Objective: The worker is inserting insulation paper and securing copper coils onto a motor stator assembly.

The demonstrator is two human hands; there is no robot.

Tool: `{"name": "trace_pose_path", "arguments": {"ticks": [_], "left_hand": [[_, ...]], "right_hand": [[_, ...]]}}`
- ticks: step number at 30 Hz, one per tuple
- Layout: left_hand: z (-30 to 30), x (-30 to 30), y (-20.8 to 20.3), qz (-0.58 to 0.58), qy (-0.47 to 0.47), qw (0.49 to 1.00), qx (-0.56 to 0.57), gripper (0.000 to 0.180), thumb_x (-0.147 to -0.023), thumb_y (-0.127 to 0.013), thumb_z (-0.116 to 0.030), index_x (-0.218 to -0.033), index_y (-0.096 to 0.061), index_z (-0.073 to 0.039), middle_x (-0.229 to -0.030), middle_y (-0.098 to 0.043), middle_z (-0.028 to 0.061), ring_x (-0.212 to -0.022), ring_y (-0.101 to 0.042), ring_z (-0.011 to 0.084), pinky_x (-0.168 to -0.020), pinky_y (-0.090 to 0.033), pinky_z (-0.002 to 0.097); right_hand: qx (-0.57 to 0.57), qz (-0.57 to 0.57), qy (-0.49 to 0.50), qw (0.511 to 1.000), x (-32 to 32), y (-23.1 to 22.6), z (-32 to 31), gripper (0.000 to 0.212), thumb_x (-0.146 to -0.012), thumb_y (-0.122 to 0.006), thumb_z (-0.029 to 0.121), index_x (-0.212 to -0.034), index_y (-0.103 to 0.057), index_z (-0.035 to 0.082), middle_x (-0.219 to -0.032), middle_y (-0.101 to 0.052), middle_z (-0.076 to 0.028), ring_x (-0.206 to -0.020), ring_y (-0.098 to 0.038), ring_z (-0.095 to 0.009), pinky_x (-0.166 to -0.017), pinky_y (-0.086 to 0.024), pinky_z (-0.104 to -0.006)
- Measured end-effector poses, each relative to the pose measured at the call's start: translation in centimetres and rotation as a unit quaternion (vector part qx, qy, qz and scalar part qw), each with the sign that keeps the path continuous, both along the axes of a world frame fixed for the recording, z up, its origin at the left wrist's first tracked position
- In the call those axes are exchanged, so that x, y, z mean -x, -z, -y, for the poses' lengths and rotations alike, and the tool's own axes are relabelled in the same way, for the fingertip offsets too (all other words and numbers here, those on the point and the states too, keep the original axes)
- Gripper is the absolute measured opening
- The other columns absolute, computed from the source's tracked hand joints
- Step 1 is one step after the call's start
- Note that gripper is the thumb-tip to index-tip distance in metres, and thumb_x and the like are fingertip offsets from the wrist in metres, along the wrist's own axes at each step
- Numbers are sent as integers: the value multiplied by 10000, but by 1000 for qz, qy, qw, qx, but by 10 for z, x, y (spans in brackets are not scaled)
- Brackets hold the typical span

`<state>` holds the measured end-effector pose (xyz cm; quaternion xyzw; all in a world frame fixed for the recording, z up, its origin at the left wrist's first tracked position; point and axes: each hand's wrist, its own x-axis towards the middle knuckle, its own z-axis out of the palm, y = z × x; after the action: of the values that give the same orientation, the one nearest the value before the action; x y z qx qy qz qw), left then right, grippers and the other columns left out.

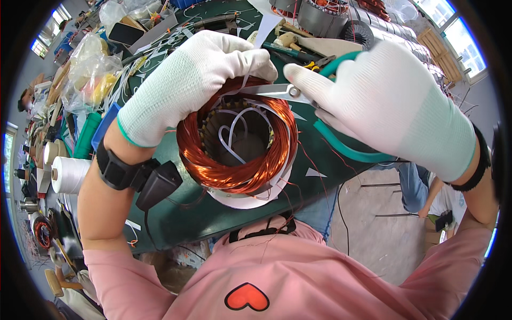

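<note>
A stator (240, 138) with a thick ring of copper windings (240, 178) stands upright on the table in front of me. White cord (230, 133) loops inside its bore. My left hand (224, 58), in a white knit glove, is closed at the winding's far side, pinching a thin white strip (245, 81) that runs down to the copper. My right hand (373, 96), also gloved, grips scissors (294, 92) with green handles. Their blades lie across the far edge of the winding, just below my left fingertips; how far apart they are is hard to make out.
Pliers (314, 65), a hammer (288, 40) and paper scraps lie beyond the stator on the green table (208, 213). More stators (322, 21) stand at the far right. Plastic bags (90, 69) and a white thread spool (72, 175) are at left. A person (426, 192) sits at right.
</note>
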<state>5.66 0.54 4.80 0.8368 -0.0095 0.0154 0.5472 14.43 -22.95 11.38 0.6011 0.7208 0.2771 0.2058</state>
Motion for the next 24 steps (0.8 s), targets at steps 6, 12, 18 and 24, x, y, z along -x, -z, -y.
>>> {"name": "trace_pose_path", "arguments": {"ticks": [6, 12, 18, 24], "left_hand": [[-2, 0, 6, 16, -38, 998, 39, 366, -1047, -620, -336, -963, -757, -7, -831, -682, -11, -736, -547, 70, -694, -456, 247], [-6, -3, 7, 80, -4, 996, -45, 405, -1065, -564, -345, -994, -739, 14, -861, -690, -5, -773, -557, 88, -728, -467, 263], [19, 63, 0, 136, -142, 957, -213, 296, -1020, -578, -248, -982, -720, 8, -850, -699, 91, -733, -648, 186, -772, -518, 309], [8, 112, -10, 105, -215, 962, -133, 247, -1039, -596, -198, -1121, -684, 18, -1058, -708, 102, -997, -672, 181, -1004, -484, 334]], "right_hand": [[20, 84, 46, 995, 4, -2, -32, 365, -902, -676, 231, -1260, -696, 162, -643, -640, -75, -575, -671, -237, -548, -518, -398], [-16, 42, -15, 999, -33, 13, -43, 373, -967, -598, 236, -1316, -657, 122, -899, -646, -99, -774, -685, -228, -707, -534, -364], [-49, -11, -119, 992, -72, 32, -52, 390, -1031, -520, 241, -1372, -619, 82, -1154, -652, -123, -974, -699, -219, -866, -550, -329], [-108, -36, -298, 948, -79, 28, 16, 410, -1084, -455, 246, -1419, -588, 49, -1367, -657, -143, -1140, -710, -211, -999, -563, -300]]}}
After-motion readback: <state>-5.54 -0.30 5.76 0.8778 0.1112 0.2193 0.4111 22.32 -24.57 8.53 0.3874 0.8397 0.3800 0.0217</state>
